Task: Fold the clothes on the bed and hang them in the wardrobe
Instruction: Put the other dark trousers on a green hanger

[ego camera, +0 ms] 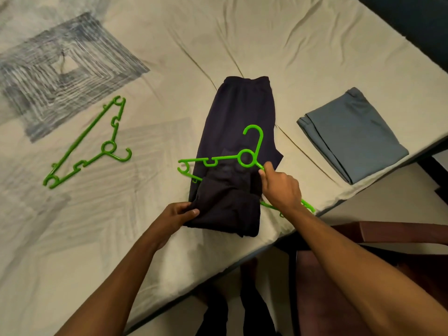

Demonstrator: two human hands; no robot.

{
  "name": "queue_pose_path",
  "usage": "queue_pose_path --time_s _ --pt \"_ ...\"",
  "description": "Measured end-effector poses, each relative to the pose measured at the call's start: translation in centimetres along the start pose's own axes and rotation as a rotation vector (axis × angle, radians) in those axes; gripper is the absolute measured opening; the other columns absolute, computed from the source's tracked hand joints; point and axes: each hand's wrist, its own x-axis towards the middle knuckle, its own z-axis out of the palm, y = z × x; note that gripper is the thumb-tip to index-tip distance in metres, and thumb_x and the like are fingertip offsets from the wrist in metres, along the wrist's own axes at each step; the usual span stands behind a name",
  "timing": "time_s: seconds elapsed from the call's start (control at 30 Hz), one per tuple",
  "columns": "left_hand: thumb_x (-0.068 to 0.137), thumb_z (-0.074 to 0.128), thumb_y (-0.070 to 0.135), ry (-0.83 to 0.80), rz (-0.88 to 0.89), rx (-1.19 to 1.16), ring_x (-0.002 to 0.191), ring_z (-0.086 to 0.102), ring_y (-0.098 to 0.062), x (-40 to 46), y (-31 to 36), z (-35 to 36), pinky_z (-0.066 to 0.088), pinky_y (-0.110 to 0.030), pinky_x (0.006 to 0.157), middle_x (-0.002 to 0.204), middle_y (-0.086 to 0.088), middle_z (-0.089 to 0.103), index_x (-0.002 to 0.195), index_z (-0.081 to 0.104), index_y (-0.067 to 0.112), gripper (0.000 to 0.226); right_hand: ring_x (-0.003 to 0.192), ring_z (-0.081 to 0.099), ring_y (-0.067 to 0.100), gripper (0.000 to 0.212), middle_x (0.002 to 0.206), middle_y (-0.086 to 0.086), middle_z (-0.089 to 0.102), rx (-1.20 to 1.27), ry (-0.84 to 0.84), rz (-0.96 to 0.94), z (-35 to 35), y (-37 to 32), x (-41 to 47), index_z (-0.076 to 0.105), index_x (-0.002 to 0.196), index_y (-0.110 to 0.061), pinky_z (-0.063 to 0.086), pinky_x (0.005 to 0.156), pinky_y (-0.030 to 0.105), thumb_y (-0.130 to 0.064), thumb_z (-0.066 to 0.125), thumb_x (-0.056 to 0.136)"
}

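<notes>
Two hands engaged: left hand [180, 212] pinches dark trousers [236, 151] hem; right hand [281, 187] grips green hanger [244, 157]. Risk: loose fold slipping off bar, unravelling.

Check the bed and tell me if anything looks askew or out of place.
Nothing looks damaged or spilled. The spare green hanger lies slanted on the bedsheet, which is creased. The folded grey garment sits at an angle near the bed edge. The right hand holds a second hanger on the dark trousers; the left hand grips their hem.
</notes>
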Motion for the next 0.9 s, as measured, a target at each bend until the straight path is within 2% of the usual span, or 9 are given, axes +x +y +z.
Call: queue_pose_path --time_s 0.13,0.2,0.27,0.33,0.47,0.63,0.7,0.8,0.9 --pt "0.084 0.073 0.040 -0.124 0.023 -0.011 0.111 0.067 -0.024 -0.2 -0.9 -1.6 0.051 -0.030 0.093 0.118 -0.009 0.072 0.122 0.069 0.009 0.049 0.076 0.065 0.044 0.030 0.085 0.019 0.070 -0.034 0.049 0.097 0.9 2.3 2.2 0.043 0.111 -0.012 0.035 0.060 0.038 -0.039 0.030 0.107" --pt "0.079 0.073 0.046 -0.139 0.005 0.010 0.117 0.064 -0.031 0.0 -1.7 -2.4 0.048 -0.035 0.097 0.122 -0.013 0.070 0.125 0.068 0.010 0.059 0.080 0.065 0.046 0.031 0.088 0.023 0.069 -0.008 0.092 0.190 1.2 3.4 3.3 0.044 0.113 -0.010 0.035 0.062 0.040 -0.037 0.033 0.107" --pt "0.082 0.072 0.045 -0.148 -0.002 0.026 0.119 0.060 -0.039 0.5 -2.6 -2.8 0.047 -0.040 0.099 0.123 -0.019 0.068 0.125 0.067 0.009 0.056 0.080 0.063 0.048 0.030 0.089 0.026 0.068 0.018 0.125 0.260 1.6 4.4 4.6 0.046 0.113 -0.008 0.034 0.062 0.041 -0.035 0.034 0.107" --pt "0.085 0.070 0.041 -0.143 -0.008 0.032 0.119 0.061 -0.039 0.9 -2.9 -2.9 0.046 -0.044 0.102 0.123 -0.020 0.067 0.125 0.067 0.010 0.051 0.080 0.062 0.048 0.029 0.089 0.027 0.067 0.034 0.153 0.301 1.9 5.3 6.0 0.046 0.111 -0.006 0.034 0.062 0.041 -0.033 0.035 0.107" --pt "0.095 0.065 0.025 -0.148 -0.022 0.037 0.114 0.066 -0.028 1.8 -3.0 -3.1 0.050 -0.032 0.095 0.120 -0.013 0.071 0.125 0.067 0.012 0.033 0.079 0.062 0.046 0.031 0.091 0.025 0.068 -0.003 0.161 0.313 2.1 7.0 8.6 0.047 0.113 -0.007 0.034 0.062 0.039 -0.033 0.033 0.108" --pt "0.098 0.058 0.017 -0.141 -0.055 0.031 0.106 0.069 -0.023 2.6 -2.8 -3.3 0.052 -0.025 0.086 0.115 -0.010 0.073 0.127 0.066 0.012 0.030 0.068 0.055 0.036 0.030 0.089 0.021 0.068 -0.067 0.173 0.300 2.7 9.0 11.1 0.047 0.114 -0.007 0.035 0.060 0.037 -0.033 0.032 0.108" --pt "0.096 0.065 0.021 -0.159 -0.086 0.046 0.111 0.067 -0.024 2.6 -3.3 -3.6 0.051 -0.028 0.089 0.120 -0.009 0.071 0.126 0.067 0.014 0.031 0.081 0.064 0.044 0.029 0.094 0.026 0.068 -0.008 0.222 0.401 2.7 10.3 11.9 0.047 0.116 -0.005 0.040 0.063 0.043 -0.030 0.034 0.108" --pt "0.094 0.068 0.023 -0.123 -0.141 0.059 0.105 0.068 -0.017 2.7 -4.0 -3.7 0.050 -0.022 0.084 0.119 -0.008 0.072 0.125 0.068 0.018 0.031 0.099 0.061 0.052 0.028 0.108 0.033 0.063 0.176 0.281 0.634 1.9 12.6 13.3 0.046 0.120 -0.002 0.047 0.076 0.051 -0.026 0.037 0.106" --pt "0.089 0.072 0.031 -0.097 -0.170 0.058 0.106 0.068 -0.017 2.9 -4.1 -3.6 0.048 -0.026 0.088 0.118 -0.005 0.073 0.123 0.070 0.022 0.036 0.104 0.058 0.053 0.030 0.114 0.035 0.060 0.228 0.284 0.661 1.2 14.3 14.0 0.046 0.122 -0.002 0.045 0.081 0.053 -0.026 0.037 0.106"
